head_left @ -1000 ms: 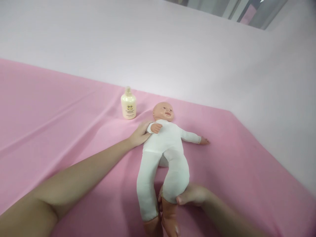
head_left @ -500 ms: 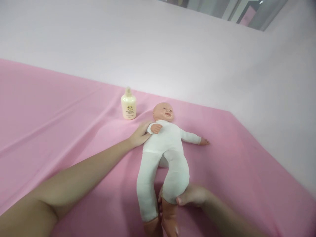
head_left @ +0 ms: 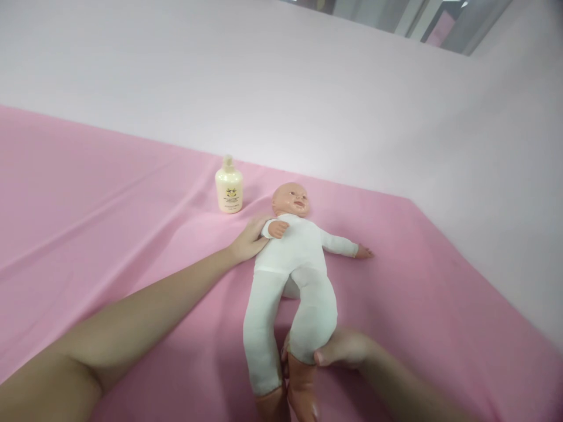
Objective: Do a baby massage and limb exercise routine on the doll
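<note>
A practice setup for infant care is suggested, such as a training room, though the exact kind of room cannot be told. A smooth pink cloth point(head_left: 88, 193) is spread over a broad flat surface against a plain pale wall point(head_left: 264, 76), and on it a plastic baby doll in a white cloth suit point(head_left: 292, 264) is laid on its back, with a small cream-coloured lotion bottle point(head_left: 229, 187) stood upright near its head. A strip of grey panels point(head_left: 422, 17) is seen beyond the wall's top edge.
</note>
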The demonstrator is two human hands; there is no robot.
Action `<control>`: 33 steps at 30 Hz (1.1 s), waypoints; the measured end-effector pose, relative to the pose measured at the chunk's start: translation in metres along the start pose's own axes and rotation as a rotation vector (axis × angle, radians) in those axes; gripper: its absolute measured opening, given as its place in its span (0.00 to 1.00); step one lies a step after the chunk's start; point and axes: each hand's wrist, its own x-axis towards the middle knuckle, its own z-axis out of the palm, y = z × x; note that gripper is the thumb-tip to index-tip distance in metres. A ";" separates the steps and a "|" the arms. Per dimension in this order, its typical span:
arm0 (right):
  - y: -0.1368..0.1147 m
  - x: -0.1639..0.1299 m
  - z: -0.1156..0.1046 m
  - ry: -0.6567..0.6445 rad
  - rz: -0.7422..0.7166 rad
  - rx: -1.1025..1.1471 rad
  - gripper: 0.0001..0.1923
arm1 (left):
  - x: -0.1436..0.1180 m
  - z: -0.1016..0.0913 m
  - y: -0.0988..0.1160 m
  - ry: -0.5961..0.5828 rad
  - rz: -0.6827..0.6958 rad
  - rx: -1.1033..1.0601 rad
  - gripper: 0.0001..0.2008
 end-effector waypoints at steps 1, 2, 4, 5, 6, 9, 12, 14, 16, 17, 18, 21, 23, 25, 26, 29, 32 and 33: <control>0.000 0.000 0.000 0.002 0.001 -0.003 0.26 | 0.000 0.000 0.000 -0.002 -0.001 -0.001 0.19; 0.000 -0.001 0.000 0.007 0.004 -0.006 0.26 | 0.000 0.000 -0.001 -0.007 -0.001 -0.004 0.19; 0.000 -0.001 0.000 0.013 0.013 -0.010 0.27 | 0.000 0.000 -0.001 -0.017 -0.006 -0.011 0.19; 0.001 -0.001 -0.001 0.017 0.017 -0.011 0.27 | 0.000 0.000 -0.001 -0.020 -0.010 -0.011 0.19; 0.002 -0.001 -0.002 0.018 0.020 -0.011 0.28 | 0.000 0.000 -0.001 -0.020 -0.014 -0.009 0.19; 0.003 -0.001 -0.003 0.020 0.021 -0.013 0.29 | 0.000 0.000 0.000 -0.019 -0.020 -0.001 0.20; 0.003 -0.001 -0.003 0.021 0.018 -0.014 0.29 | 0.000 0.000 0.000 -0.013 -0.014 0.001 0.19; 0.002 -0.001 -0.002 0.020 0.024 -0.018 0.28 | 0.000 0.000 0.000 -0.015 -0.013 -0.001 0.19; 0.002 0.000 -0.002 0.017 0.017 -0.018 0.28 | -0.001 0.000 -0.001 -0.019 -0.016 0.001 0.19; 0.001 0.000 -0.001 0.016 0.011 -0.018 0.27 | -0.001 -0.001 -0.002 -0.021 -0.019 0.005 0.19; 0.001 0.000 -0.001 0.015 0.006 -0.017 0.27 | -0.001 -0.001 -0.002 -0.024 -0.022 0.009 0.19; 0.002 0.000 -0.002 0.017 0.021 -0.011 0.28 | 0.000 -0.001 -0.002 -0.025 -0.024 0.011 0.20; 0.004 -0.001 -0.003 0.033 0.043 -0.002 0.29 | 0.000 0.000 -0.002 -0.023 -0.015 0.000 0.20; 0.005 -0.002 -0.003 0.040 0.064 0.003 0.31 | 0.000 0.000 -0.001 -0.015 -0.008 -0.008 0.20; 0.005 -0.002 -0.003 0.045 0.071 0.001 0.31 | 0.000 0.000 0.000 -0.010 -0.006 -0.009 0.20; 0.004 -0.002 -0.003 0.047 0.072 -0.006 0.29 | 0.000 0.000 0.000 -0.005 -0.010 -0.009 0.20; 0.004 -0.001 -0.004 0.036 0.063 -0.005 0.29 | 0.000 0.000 -0.002 -0.018 -0.019 -0.002 0.20; 0.004 -0.001 -0.004 0.029 0.061 -0.006 0.28 | 0.000 0.000 -0.002 -0.022 -0.023 0.001 0.21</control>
